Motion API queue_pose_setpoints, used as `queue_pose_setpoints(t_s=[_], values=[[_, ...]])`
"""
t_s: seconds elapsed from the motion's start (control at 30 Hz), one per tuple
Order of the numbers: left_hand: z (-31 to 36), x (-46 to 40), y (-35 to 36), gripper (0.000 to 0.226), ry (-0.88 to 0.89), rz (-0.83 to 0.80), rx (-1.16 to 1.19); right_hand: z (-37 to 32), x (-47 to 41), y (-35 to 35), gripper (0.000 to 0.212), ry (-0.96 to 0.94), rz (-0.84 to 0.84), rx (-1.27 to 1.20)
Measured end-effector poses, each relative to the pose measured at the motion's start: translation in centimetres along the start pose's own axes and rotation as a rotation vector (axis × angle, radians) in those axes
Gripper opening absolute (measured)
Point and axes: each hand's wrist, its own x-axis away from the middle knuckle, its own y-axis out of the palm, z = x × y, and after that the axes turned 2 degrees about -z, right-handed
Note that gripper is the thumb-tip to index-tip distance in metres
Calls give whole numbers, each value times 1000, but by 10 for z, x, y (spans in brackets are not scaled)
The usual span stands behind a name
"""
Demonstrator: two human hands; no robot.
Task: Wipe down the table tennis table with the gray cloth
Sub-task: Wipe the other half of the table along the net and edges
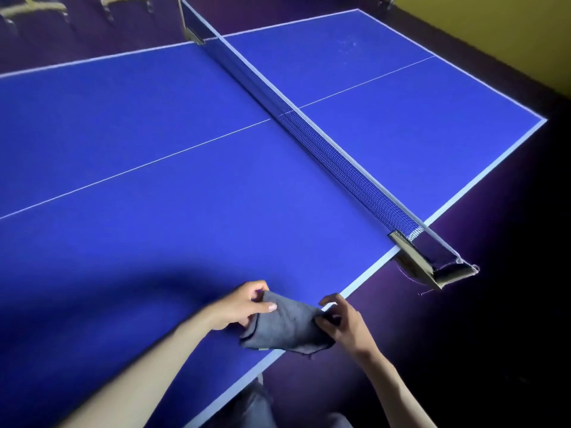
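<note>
The gray cloth (289,327) is folded and held just over the near side edge of the blue table tennis table (173,186). My left hand (239,307) pinches the cloth's left end with thumb and fingers. My right hand (343,324) grips its right end, beyond the table's white edge line. The cloth's lower hem hangs past the edge.
The net (333,152) runs diagonally across the table, with a clamp post (429,264) at the near edge right of my hands and another post (191,32) at the far side. A yellow wall (500,35) stands at the upper right. Chair legs (37,10) show at the top left.
</note>
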Motion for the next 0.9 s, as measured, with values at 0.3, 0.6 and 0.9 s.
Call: queue_pose_setpoints(t_s=[0.3,0.6,0.9], values=[[-66,-24,-17,22,-269,367,180,7,-126,35,22,-51,-196,160],[-115,-36,-5,39,-297,955,-49,-13,-143,116,28,-493,18,282],[-101,-29,-72,18,-193,1227,53,-19,-155,206,66,-561,-143,515]])
